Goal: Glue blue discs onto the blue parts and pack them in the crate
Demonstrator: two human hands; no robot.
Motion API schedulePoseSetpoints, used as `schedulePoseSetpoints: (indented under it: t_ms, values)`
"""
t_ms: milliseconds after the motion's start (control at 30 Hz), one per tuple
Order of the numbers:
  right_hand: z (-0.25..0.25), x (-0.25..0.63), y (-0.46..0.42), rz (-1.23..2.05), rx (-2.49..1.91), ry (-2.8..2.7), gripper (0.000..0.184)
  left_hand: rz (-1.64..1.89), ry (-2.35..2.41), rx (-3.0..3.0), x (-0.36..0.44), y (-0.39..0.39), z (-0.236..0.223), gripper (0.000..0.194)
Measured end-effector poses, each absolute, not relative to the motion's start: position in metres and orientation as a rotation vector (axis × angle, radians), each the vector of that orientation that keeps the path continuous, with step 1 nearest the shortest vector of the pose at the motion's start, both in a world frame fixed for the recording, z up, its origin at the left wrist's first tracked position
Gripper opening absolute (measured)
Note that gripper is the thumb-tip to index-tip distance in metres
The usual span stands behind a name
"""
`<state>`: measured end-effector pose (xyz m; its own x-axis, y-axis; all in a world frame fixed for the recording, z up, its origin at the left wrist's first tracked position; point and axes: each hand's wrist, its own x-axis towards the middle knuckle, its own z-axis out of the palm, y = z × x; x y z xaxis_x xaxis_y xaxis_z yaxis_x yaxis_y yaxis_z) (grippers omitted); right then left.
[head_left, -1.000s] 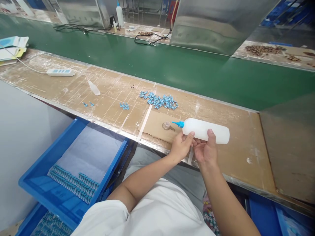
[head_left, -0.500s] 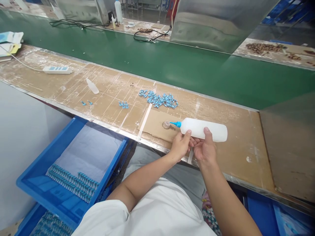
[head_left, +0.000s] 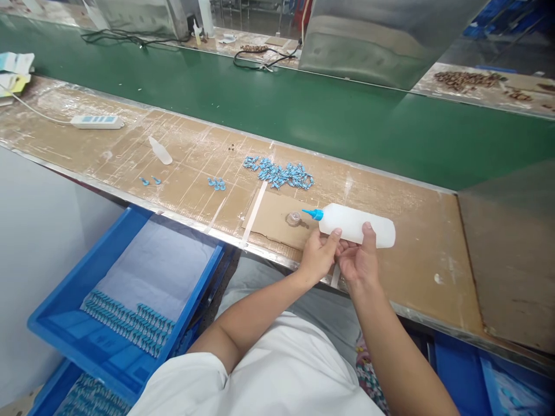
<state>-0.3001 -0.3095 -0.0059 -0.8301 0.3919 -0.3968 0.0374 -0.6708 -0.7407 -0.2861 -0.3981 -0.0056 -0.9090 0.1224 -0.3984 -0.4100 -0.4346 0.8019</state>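
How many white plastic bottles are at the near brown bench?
2: large one in left hand and right hand; small one lying right of the white power strip.

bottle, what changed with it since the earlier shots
The blue nozzle of the white bottle first moved left to the small clear cup, then drew back to the right and slightly up in the picture, leaving a small gap. Nothing was newly grasped or let go: the left hand and right hand stay on the bottle. The cup and blue pile stayed put; the camera view shifted slightly.
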Motion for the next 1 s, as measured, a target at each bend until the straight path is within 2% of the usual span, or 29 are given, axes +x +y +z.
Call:
schedulePoseSetpoints:
  t_ms: [233, 300, 400, 500, 567, 633, 733, 800, 833, 900, 1000]
  values:
    - [-0.010, -0.313, -0.278, 2.767, -0.717, -0.912, 0.042, 2.290, 1.913, -0.047, -0.282, -0.398, 0.014, 0.057]
    - [-0.010, -0.322, -0.257, 2.855, -0.806, -0.748, 0.043, 2.214, 1.993, 0.089, -0.280, -0.399, 0.022, 0.052]
    - [-0.012, -0.338, -0.220, 3.000, -0.941, -0.061, 0.056, 2.088, 2.042, 0.293, -0.274, -0.403, 0.026, 0.034]
    - [-0.018, -0.356, -0.184, 2.955, -0.907, 1.035, 0.065, 2.068, 2.045, 0.289, -0.268, -0.413, 0.019, 0.027]
    - [-0.022, -0.367, -0.165, 2.626, -0.833, 1.814, 0.058, 2.100, 2.035, 0.230, -0.266, -0.424, 0.010, 0.028]
    - [-0.024, -0.377, -0.150, 2.085, -0.727, 2.425, 0.048, 2.135, 2.053, 0.150, -0.265, -0.439, 0.002, 0.028]
    - [-0.024, -0.387, -0.136, 1.320, -0.522, 2.901, 0.042, 2.172, 2.067, 0.000, -0.264, -0.466, -0.007, 0.029]
    - [-0.023, -0.392, -0.129, 1.084, -0.436, 3.007, 0.042, 2.195, 2.125, -0.110, -0.262, -0.484, -0.010, 0.029]
    - [-0.023, -0.395, -0.127, 1.107, -0.421, 2.996, 0.045, 2.203, 2.144, -0.165, -0.260, -0.493, -0.010, 0.029]
    - [-0.022, -0.401, -0.122, 1.411, -0.455, 2.824, 0.056, 2.206, 2.168, -0.223, -0.254, -0.507, -0.012, 0.027]
    - [-0.019, -0.408, -0.124, 2.229, -0.541, 2.190, 0.082, 2.168, 2.244, -0.234, -0.244, -0.521, -0.013, 0.025]
